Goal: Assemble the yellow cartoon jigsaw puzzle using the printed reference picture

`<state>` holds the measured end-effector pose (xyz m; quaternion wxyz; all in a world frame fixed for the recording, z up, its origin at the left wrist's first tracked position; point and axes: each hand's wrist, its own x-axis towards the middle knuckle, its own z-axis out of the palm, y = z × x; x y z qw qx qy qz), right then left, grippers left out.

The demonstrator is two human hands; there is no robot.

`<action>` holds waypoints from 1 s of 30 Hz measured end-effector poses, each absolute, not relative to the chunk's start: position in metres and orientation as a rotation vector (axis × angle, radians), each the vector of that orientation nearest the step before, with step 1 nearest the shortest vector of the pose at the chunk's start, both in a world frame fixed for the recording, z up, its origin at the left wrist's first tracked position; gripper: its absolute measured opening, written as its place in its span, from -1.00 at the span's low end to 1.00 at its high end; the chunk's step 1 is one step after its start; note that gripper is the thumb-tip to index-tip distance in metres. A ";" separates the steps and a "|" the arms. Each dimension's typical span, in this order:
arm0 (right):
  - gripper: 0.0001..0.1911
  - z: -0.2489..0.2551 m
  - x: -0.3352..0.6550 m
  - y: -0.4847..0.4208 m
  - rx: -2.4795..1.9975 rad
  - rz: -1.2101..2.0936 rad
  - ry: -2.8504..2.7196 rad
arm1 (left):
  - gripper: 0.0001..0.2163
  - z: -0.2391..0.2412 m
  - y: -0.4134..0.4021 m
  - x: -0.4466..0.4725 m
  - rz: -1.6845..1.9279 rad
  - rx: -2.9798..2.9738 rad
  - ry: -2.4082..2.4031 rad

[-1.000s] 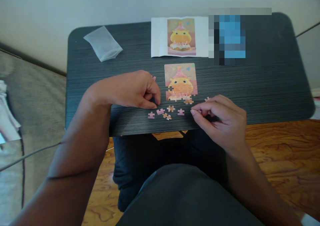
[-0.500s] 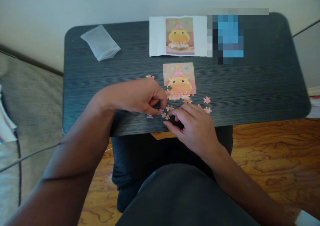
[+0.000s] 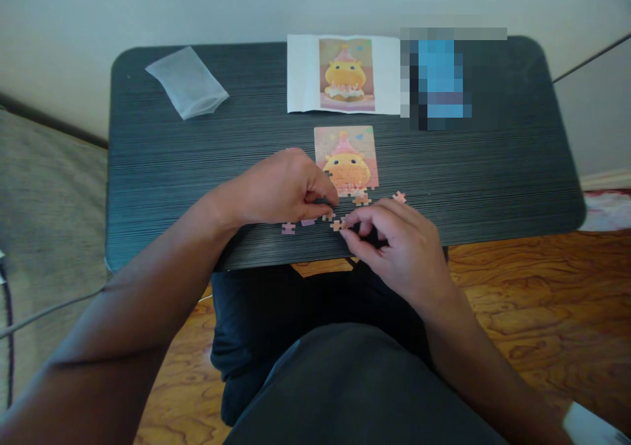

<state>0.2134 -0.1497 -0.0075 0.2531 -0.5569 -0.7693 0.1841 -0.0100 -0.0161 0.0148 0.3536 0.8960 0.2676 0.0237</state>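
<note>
A partly joined jigsaw puzzle [image 3: 348, 159] lies mid-table, showing a yellow animal in a pink party hat. My left hand [image 3: 296, 188] reaches in below its lower left corner. Its thumb and forefinger close on a small puzzle piece [image 3: 328, 217], which they partly cover. Opposite, my right hand [image 3: 399, 234] pinches an orange-tan puzzle piece [image 3: 338, 225] near the front edge. A purplish piece [image 3: 288, 229] lies loose to the left, and a pinkish piece [image 3: 399, 197] sits beyond the right hand. An orange piece [image 3: 361, 199] rests against the puzzle's lower edge.
Behind the puzzle lies a white sheet [image 3: 303, 73] with the same picture printed on it. A clear plastic bag [image 3: 187, 83] is at the back left of the dark table [image 3: 493, 169]. A blurred-out blue item [image 3: 441, 70] stands at the back right.
My left hand has shifted right, from a purplish piece to another piece. My right hand has moved slightly right, with the orange-tan piece now between its fingertips. The view has shifted a little.
</note>
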 end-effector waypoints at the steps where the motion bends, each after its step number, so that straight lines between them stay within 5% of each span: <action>1: -0.99 -0.006 0.218 -0.147 -1.528 0.488 -2.075 | -0.83 0.013 -0.015 -0.010 0.041 2.319 0.667; 30: -0.99 -0.011 0.217 -0.108 -1.540 0.457 -2.233 | -0.83 0.009 -0.019 -0.006 0.005 2.536 0.813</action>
